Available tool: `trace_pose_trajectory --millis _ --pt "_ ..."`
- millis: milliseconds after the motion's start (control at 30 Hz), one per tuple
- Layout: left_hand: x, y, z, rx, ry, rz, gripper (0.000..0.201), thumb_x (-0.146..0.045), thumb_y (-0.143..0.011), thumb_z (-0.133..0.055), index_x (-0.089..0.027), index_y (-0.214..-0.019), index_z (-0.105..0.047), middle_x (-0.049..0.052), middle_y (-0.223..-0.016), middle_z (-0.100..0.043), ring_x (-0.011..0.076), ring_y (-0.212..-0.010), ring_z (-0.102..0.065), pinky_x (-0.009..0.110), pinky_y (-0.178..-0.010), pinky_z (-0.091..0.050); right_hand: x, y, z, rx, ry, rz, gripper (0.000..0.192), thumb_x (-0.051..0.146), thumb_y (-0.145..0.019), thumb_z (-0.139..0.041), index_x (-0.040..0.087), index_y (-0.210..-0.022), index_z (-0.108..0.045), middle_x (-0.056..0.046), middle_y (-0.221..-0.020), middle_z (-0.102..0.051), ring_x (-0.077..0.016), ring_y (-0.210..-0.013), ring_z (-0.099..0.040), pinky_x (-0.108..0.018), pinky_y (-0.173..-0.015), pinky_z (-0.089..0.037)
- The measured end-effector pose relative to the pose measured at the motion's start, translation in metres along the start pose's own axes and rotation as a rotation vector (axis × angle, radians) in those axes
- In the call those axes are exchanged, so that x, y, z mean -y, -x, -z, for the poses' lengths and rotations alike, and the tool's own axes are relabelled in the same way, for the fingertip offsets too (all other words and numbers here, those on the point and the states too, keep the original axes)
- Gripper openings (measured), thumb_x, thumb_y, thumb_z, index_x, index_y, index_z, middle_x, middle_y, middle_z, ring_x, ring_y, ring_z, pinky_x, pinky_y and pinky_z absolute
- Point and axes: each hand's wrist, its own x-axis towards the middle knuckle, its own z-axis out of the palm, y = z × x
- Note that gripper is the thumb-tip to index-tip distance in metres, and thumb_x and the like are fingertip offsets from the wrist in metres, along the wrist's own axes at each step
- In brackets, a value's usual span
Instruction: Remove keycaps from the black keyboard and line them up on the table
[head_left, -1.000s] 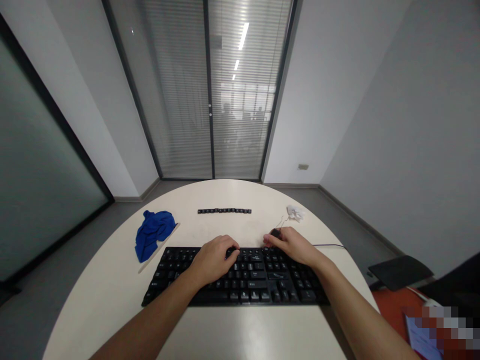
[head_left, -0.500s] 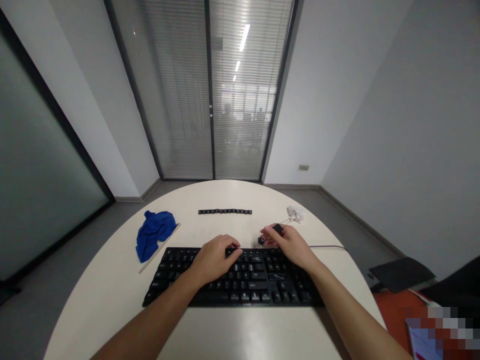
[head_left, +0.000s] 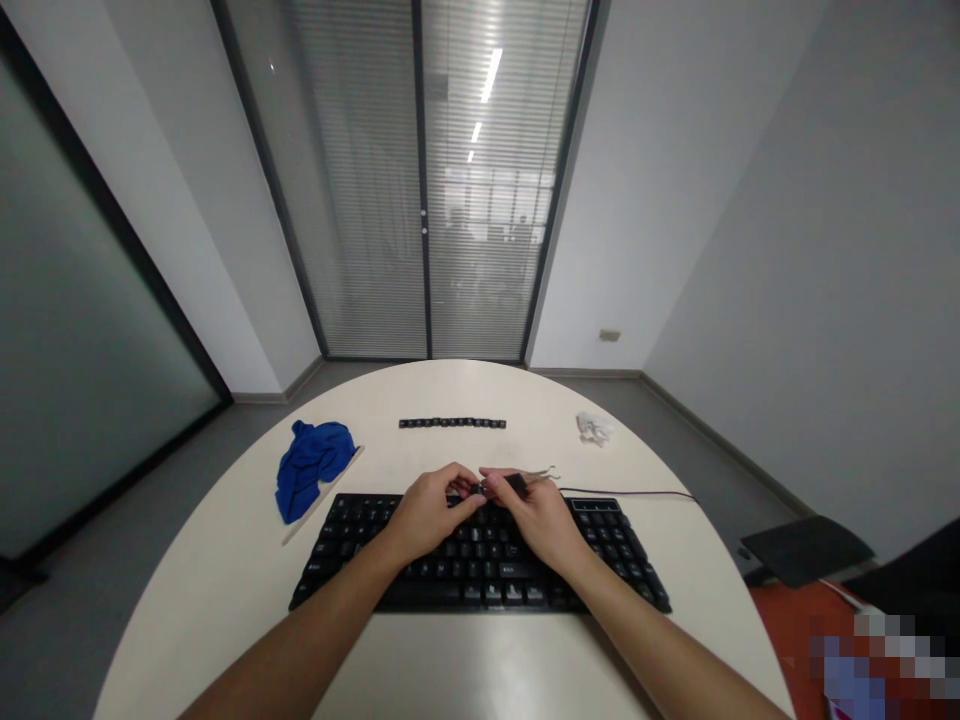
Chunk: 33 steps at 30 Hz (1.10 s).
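Note:
Above the back edge of the black keyboard (head_left: pixel 450 590), my two hands meet at the fingertips. My left hand (head_left: pixel 433 510) is closed, thumb and fingers pinching a small dark keycap (head_left: pixel 479 489). Touching it from the other side is my right hand (head_left: pixel 541 515), also closed. In its grip sits a black-handled tool with thin wire prongs, which looks like a keycap puller (head_left: pixel 516 483); the wires stick out to the right behind the hand. My fingers partly hide both the keycap and the tool. Part of the keyboard's top rows lies under my hands.
A row of black keycaps (head_left: pixel 452 423) lies farther back on the round pale table (head_left: pixel 457 385). At left is a blue cloth (head_left: pixel 315 465) with a thin stick (head_left: pixel 322 497) beside it. Crumpled white tissue (head_left: pixel 595 429) lies at right, near the keyboard cable (head_left: pixel 637 491).
My right hand has moved left and slightly nearer, bringing the puller and a keycap to my left fingertips. My left hand has hardly moved.

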Motion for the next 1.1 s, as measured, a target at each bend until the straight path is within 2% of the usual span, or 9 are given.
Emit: trace_pose_trajectory --millis 100,267,533,700,833,933,1100 --pt "0.002 -0.002 0.000 0.004 0.111 0.027 0.019 -0.024 -0.079 -0.070 -0.018 -0.097 -0.065 0.003 -0.091 -0.072 0.0162 -0.087 -0.067 0.030 -0.084 -0.054 0.000 -0.001 0.002 0.038 -0.009 0.002 0.040 0.051 -0.094 -0.050 0.021 -0.105 -0.075 -0.005 -0.100 -0.075 -0.0234 -0.095 -0.068 -0.036 -0.092 -0.051" --pt "0.005 -0.002 -0.001 0.017 0.188 0.050 0.020 -0.022 -0.078 -0.073 -0.018 -0.096 -0.064 0.003 -0.091 -0.075 0.0173 -0.089 -0.070 0.031 -0.087 -0.053 -0.006 -0.004 0.004 0.064 -0.037 -0.049 0.045 0.054 -0.093 -0.050 0.019 -0.102 -0.075 -0.007 -0.096 -0.075 -0.0232 -0.092 -0.068 -0.035 -0.087 -0.052" --pt "-0.001 0.003 -0.001 -0.026 -0.077 -0.012 0.016 -0.028 -0.082 -0.070 -0.024 -0.097 -0.067 0.000 -0.095 -0.076 0.0193 -0.091 -0.071 0.030 -0.086 -0.054 -0.012 -0.006 0.004 0.065 -0.119 -0.120 0.046 0.057 -0.088 -0.055 0.016 -0.090 -0.075 -0.007 -0.084 -0.073 -0.0233 -0.085 -0.068 -0.035 -0.080 -0.054" --pt "-0.002 0.004 0.000 -0.042 -0.209 -0.056 0.013 -0.030 -0.085 -0.067 -0.025 -0.097 -0.069 0.000 -0.095 -0.076 0.0196 -0.091 -0.072 0.030 -0.084 -0.054 -0.012 -0.008 0.004 0.022 -0.245 -0.194 0.049 0.061 -0.079 -0.065 0.014 -0.089 -0.074 -0.008 -0.084 -0.073 -0.0239 -0.083 -0.069 -0.037 -0.080 -0.055" --pt "-0.003 0.005 0.000 -0.042 -0.277 -0.087 0.020 -0.030 -0.086 -0.066 -0.026 -0.105 -0.070 -0.001 -0.095 -0.076 0.0193 -0.089 -0.071 0.030 -0.085 -0.053 -0.013 -0.009 0.005 0.014 -0.289 -0.211 0.050 0.061 -0.077 -0.066 0.014 -0.091 -0.073 -0.008 -0.083 -0.073 -0.0227 -0.081 -0.069 -0.036 -0.079 -0.056" --pt "-0.006 0.005 0.001 -0.030 -0.301 -0.168 0.022 -0.027 -0.090 -0.062 -0.028 -0.110 -0.069 -0.002 -0.103 -0.074 0.0176 -0.093 -0.069 0.030 -0.087 -0.052 -0.013 -0.008 0.005 0.014 -0.315 -0.201 0.047 0.060 -0.079 -0.066 0.015 -0.092 -0.072 -0.006 -0.083 -0.073 -0.0210 -0.080 -0.068 -0.034 -0.078 -0.056" --pt "-0.007 0.006 0.002 -0.046 -0.322 -0.299 0.018 -0.026 -0.093 -0.058 -0.027 -0.106 -0.069 0.001 -0.109 -0.070 0.0166 -0.099 -0.065 0.029 -0.090 -0.050 -0.014 -0.007 0.005 0.009 -0.334 -0.183 0.046 0.057 -0.081 -0.066 0.015 -0.099 -0.070 -0.005 -0.083 -0.071 -0.0187 -0.080 -0.067 -0.032 -0.078 -0.055"
